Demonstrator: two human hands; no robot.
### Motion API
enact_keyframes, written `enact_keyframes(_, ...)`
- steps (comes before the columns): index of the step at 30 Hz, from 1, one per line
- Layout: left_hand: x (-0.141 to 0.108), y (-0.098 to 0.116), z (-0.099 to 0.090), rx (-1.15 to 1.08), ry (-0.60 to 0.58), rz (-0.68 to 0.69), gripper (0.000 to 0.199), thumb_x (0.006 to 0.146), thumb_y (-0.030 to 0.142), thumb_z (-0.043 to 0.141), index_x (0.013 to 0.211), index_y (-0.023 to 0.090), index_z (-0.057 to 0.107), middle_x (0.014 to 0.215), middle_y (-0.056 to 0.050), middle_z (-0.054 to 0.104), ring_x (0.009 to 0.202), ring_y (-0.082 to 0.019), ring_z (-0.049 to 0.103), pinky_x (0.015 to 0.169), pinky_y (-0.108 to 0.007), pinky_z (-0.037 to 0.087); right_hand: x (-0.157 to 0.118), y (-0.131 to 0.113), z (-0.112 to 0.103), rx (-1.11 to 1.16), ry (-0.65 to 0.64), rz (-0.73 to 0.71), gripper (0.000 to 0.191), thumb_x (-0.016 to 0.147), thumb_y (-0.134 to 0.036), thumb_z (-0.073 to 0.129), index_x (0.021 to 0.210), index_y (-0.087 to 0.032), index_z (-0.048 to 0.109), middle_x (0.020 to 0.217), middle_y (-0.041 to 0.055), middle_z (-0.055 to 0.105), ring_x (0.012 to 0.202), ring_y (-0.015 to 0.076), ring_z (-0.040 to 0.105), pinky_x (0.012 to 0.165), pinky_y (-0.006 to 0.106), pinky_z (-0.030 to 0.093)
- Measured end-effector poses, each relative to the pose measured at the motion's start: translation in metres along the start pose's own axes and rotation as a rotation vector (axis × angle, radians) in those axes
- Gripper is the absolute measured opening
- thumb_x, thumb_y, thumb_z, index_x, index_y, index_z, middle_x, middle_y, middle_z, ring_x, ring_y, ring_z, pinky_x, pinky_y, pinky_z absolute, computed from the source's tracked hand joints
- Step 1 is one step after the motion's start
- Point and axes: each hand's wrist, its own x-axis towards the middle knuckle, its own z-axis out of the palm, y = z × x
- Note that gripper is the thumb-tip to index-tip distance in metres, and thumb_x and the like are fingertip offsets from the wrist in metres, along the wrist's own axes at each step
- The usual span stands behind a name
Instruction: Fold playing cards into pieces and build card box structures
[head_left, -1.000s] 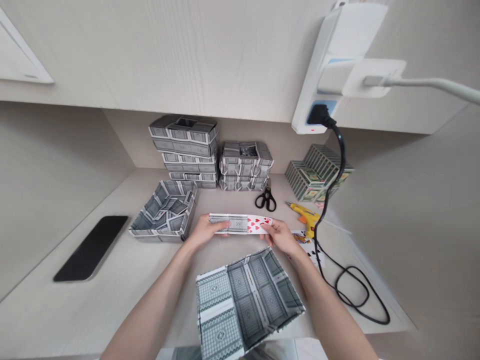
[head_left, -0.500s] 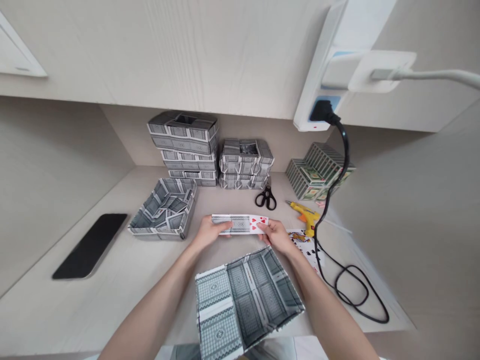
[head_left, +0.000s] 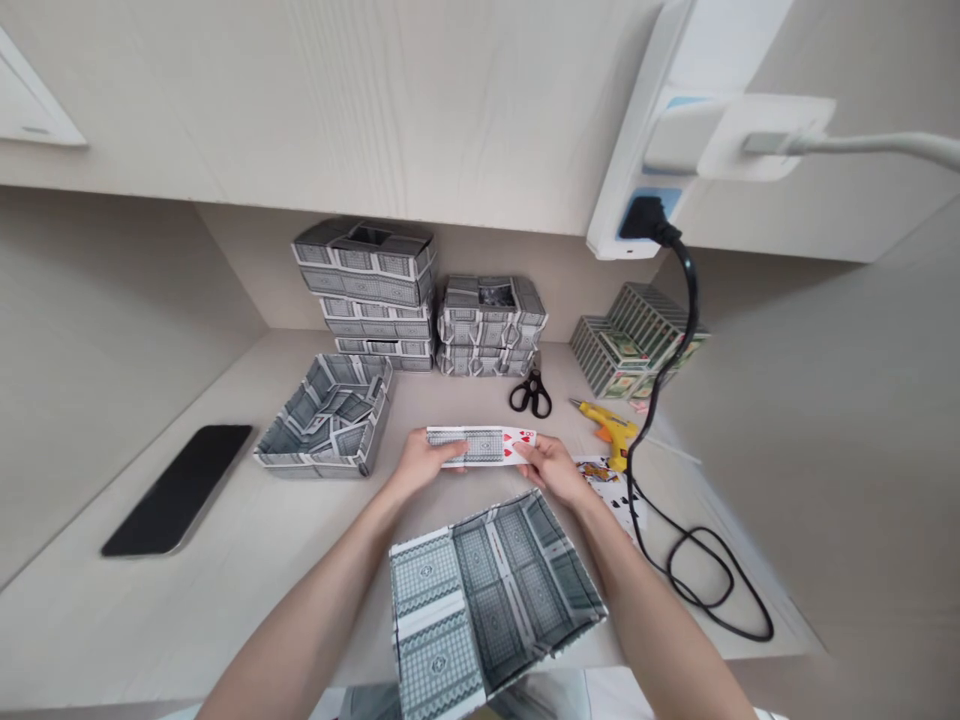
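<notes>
A flat strip of overlapping playing cards (head_left: 484,447) spans both hands above the table. Grey patterned backs show along most of it, and red hearts of an eight face up at its right end. My left hand (head_left: 424,460) pinches the left end, thumb on top. My right hand (head_left: 551,468) grips the hearts end, also with the thumb on top. Nearer my body, between my forearms, stands an open box made of playing cards (head_left: 517,590), tilted at an angle. Several loose face-up cards (head_left: 611,485) lie partly hidden beside my right wrist.
A card-built tray (head_left: 322,465) holding loose cards and a black phone (head_left: 180,490) lie left. Stacked card boxes (head_left: 379,290), scissors (head_left: 531,393) and card packs (head_left: 634,340) are behind. At right, a yellow glue gun (head_left: 611,430) lies near a looping black cord (head_left: 690,275).
Hardly anything differs. The view has shifted slightly, and the card strip stays in both hands, its left end a touch further right.
</notes>
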Motion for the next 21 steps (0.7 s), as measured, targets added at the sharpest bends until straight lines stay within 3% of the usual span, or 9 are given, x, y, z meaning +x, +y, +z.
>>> enact_keyframes(9, 0.003, -0.006, 0.005, 0.043, 0.035, 0.007, 0.016, 0.053, 0.020, 0.070, 0.064, 0.011, 0.063, 0.065, -0.002, 0.067, 0.051, -0.014, 0.058, 0.045, -0.024, 0.050, 0.001, 0.004, 0.001, -0.106, -0.021, 0.004, 0.038, 0.077, -0.047, 0.048, 0.055, -0.016, 0.048, 0.037, -0.0058, 0.042, 0.029, 0.0052, 0.030, 0.033, 0.020, 0.019)
enact_keyframes(14, 0.003, -0.007, 0.005, 0.054, -0.008, 0.002, 0.021, 0.056, 0.024, 0.070, 0.070, 0.010, 0.063, 0.071, -0.004, 0.068, 0.055, -0.015, 0.060, 0.049, -0.025, 0.051, 0.001, 0.003, 0.006, -0.017, 0.013, -0.007, 0.034, 0.076, -0.046, 0.051, 0.060, -0.017, 0.048, 0.043, -0.0047, 0.048, 0.029, 0.0050, 0.032, 0.032, 0.019, 0.019)
enact_keyframes(19, -0.003, -0.005, 0.010, -0.042, -0.040, 0.061, 0.049, 0.066, 0.036, 0.063, 0.110, 0.017, 0.050, 0.102, -0.008, 0.062, 0.060, -0.015, 0.063, 0.054, -0.030, 0.052, 0.004, -0.003, 0.008, 0.220, 0.190, -0.065, 0.027, 0.068, -0.041, 0.062, 0.067, -0.016, 0.052, 0.056, -0.0021, 0.056, 0.035, 0.0049, 0.039, 0.033, 0.019, 0.027)
enact_keyframes(21, -0.004, -0.004, 0.011, -0.018, -0.048, 0.122, 0.048, 0.069, 0.039, 0.059, 0.111, 0.018, 0.048, 0.105, -0.007, 0.061, 0.064, -0.015, 0.063, 0.059, -0.030, 0.052, 0.004, -0.009, 0.005, 0.271, 0.211, -0.061, 0.026, 0.067, -0.039, 0.064, 0.075, -0.016, 0.056, 0.070, 0.0016, 0.062, 0.041, 0.0062, 0.044, 0.038, 0.020, 0.034)
